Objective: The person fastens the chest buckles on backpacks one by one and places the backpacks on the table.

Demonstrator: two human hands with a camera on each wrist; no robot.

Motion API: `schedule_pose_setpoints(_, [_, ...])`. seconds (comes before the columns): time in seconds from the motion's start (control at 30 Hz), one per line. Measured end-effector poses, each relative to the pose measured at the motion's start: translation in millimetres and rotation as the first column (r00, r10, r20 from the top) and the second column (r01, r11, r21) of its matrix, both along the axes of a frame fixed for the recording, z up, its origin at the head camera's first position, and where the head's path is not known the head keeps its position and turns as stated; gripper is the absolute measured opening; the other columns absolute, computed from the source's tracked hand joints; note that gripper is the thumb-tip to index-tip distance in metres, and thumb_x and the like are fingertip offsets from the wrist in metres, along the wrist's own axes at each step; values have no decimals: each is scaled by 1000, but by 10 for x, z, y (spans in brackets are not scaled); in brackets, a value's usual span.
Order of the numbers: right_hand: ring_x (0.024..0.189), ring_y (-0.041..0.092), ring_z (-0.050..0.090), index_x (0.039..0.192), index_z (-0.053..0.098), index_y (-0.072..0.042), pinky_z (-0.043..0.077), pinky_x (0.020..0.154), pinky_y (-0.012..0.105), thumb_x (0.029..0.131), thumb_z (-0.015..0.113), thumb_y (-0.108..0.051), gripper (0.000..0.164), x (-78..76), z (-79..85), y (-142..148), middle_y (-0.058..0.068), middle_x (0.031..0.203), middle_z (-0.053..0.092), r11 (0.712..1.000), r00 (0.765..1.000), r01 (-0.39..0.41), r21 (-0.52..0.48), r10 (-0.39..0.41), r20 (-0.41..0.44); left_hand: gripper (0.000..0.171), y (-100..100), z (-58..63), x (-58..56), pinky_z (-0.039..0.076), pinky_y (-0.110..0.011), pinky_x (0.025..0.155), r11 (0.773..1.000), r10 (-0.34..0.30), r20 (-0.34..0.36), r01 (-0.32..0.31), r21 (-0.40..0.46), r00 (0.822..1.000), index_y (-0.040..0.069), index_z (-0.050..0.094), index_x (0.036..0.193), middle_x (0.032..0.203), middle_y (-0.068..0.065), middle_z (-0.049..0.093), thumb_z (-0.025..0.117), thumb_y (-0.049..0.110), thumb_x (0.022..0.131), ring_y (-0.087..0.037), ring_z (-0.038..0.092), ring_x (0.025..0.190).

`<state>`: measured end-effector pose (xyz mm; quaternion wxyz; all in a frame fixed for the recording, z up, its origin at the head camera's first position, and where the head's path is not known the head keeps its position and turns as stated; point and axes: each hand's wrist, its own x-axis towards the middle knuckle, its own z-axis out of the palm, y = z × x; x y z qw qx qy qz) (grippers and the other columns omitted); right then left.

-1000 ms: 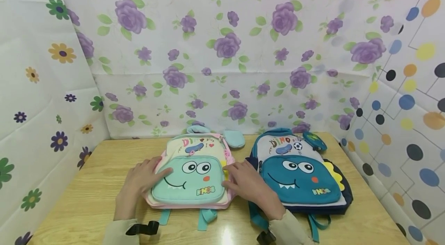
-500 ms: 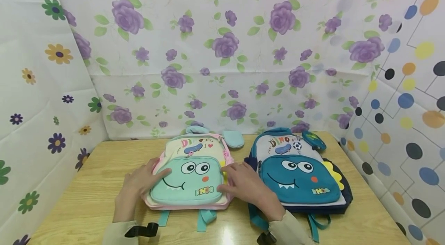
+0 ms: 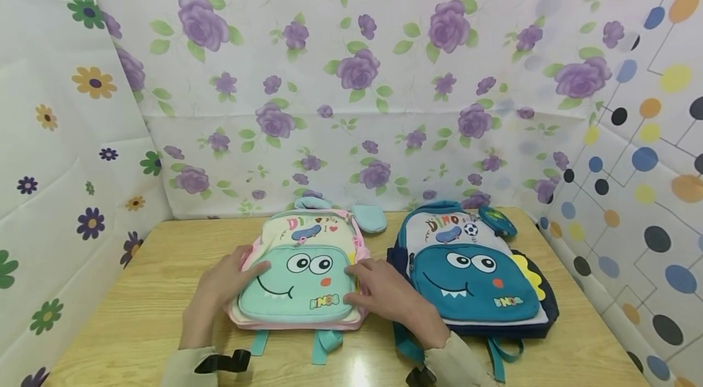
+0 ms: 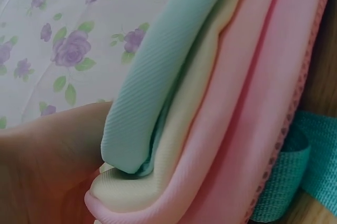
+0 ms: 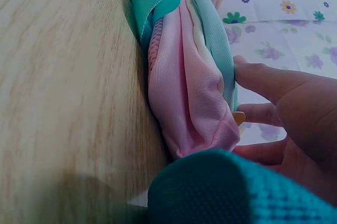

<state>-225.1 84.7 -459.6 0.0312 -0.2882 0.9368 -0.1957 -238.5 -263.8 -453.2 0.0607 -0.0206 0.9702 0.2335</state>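
Observation:
A small mint, cream and pink dinosaur backpack (image 3: 296,283) lies face up on the table in the head view. My left hand (image 3: 219,280) rests on its left side, with the thumb laid over the front pocket. From the right, my right hand (image 3: 384,289) touches the pocket's edge with fingers and thumb spread. In the left wrist view the layered bottom of the backpack (image 4: 231,108) shows, with part of the left hand (image 4: 52,155) behind it. The right wrist view has the right hand's (image 5: 300,113) thumb tip against the mint pocket and fingertips by the pink side.
A dark teal dinosaur backpack (image 3: 472,286) lies close on the right, beneath the right forearm's side. Its straps (image 3: 497,359) trail toward the near edge. A light blue pouch (image 3: 370,219) lies behind the mint backpack. Patterned cloth (image 3: 329,69) encloses the wooden table (image 3: 137,314).
My right thumb has shifted slightly left onto the mint pocket's edge. The left hand stays at the backpack's left side, and both backpacks keep their places.

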Motion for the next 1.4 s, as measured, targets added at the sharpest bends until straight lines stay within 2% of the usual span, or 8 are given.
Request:
schedule_pose_setpoints(0.43, [93, 11, 50, 139, 56, -20, 43, 81, 27, 93, 64, -52, 57, -30, -36, 18, -6, 103, 56, 999, 999, -31, -28, 32, 24, 90, -30, 145, 32, 35, -70, 104, 995, 11, -40, -7, 104, 999, 13, 31, 155, 153, -29, 37, 47, 74, 90, -52, 36, 138])
schedule_pose_setpoints(0.6, [94, 11, 51, 139, 57, -20, 45, 82, 27, 93, 64, -51, 56, -32, -33, 27, -5, 108, 59, 999, 999, -32, -33, 33, 34, 90, -49, 232, 55, 43, -64, 99, 991, 15, -83, -4, 133, 996, 12, 34, 154, 147, -28, 43, 49, 73, 90, -47, 48, 129])
schedule_pose_setpoints(0.77, [102, 10, 53, 139, 57, -21, 49, 93, 32, 93, 64, -51, 55, -28, -46, 40, -1, 129, 61, 999, 998, -34, -28, 35, 42, 81, -55, 294, 79, 51, -46, 85, 984, 26, -160, 3, 176, 987, 10, 41, 150, 135, -24, 54, 52, 66, 93, -35, 57, 112])
schedule_pose_setpoints(0.93, [104, 10, 54, 140, 55, -22, 49, 95, 33, 94, 63, -51, 55, -24, -40, 44, 0, 134, 59, 999, 998, -35, -32, 37, 57, 69, -59, 326, 87, 50, -43, 87, 964, 77, -237, -11, 267, 968, 12, 46, 147, 135, -20, 55, 52, 59, 97, -33, 55, 113])
schedule_pose_setpoints(1.07, [117, 13, 56, 140, 55, -21, 48, 102, 37, 94, 62, -51, 55, -23, -32, 42, 1, 139, 57, 999, 997, -30, -39, 33, 65, 67, -51, 372, 96, 48, -41, 90, 935, 106, -262, -6, 355, 959, 14, 46, 148, 137, -18, 54, 54, 57, 97, -32, 55, 116])
schedule_pose_setpoints(1.17, [123, 14, 55, 140, 55, -21, 47, 105, 39, 95, 62, -50, 54, -29, -33, 43, 2, 141, 56, 999, 997, -30, -46, 33, 68, 63, -48, 408, 99, 46, -36, 92, 909, 103, -287, 27, 416, 952, 16, 46, 148, 139, -15, 54, 56, 53, 97, -30, 54, 117])
schedule_pose_setpoints(1.3, [115, 10, 56, 141, 54, -21, 49, 100, 35, 95, 61, -50, 54, -36, -40, 46, 0, 139, 57, 998, 997, -34, -49, 37, 69, 57, -51, 453, 120, 44, -23, 92, 881, 91, -315, 72, 468, 945, 16, 48, 146, 142, -10, 53, 57, 47, 99, -24, 52, 119])
schedule_pose_setpoints(1.4, [101, 8, 55, 141, 54, -21, 49, 90, 29, 95, 61, -50, 54, -40, -42, 49, -2, 131, 59, 998, 997, -41, -52, 44, 69, 56, -55, 479, 155, 48, -18, 85, 873, 62, -309, 99, 477, 949, 18, 47, 147, 145, -10, 50, 57, 45, 99, -23, 53, 117])
